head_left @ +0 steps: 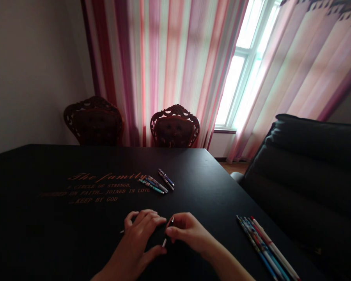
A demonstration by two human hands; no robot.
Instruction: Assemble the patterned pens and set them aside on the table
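Note:
Near the table's front, my right hand (188,232) pinches a short dark pen (169,231) with silvery ends, held at a slant between thumb and fingers. Facing it is my left hand (139,236), its fingers curled and its thumb close to the pen's lower end. A thin pale tip (122,232) pokes out past the outer side of the left hand; the rest of that piece is hidden under the fingers. Beyond both hands, several patterned pens (153,184) lie in a loose group, with two more pens (165,178) at their right.
On the right side of the black table (193,164) lies a row of several long pens or pencils (266,248). Gold lettering (105,185) marks the tabletop. Two carved chairs (175,127) stand at the far edge, and a black padded seat (312,168) is at right.

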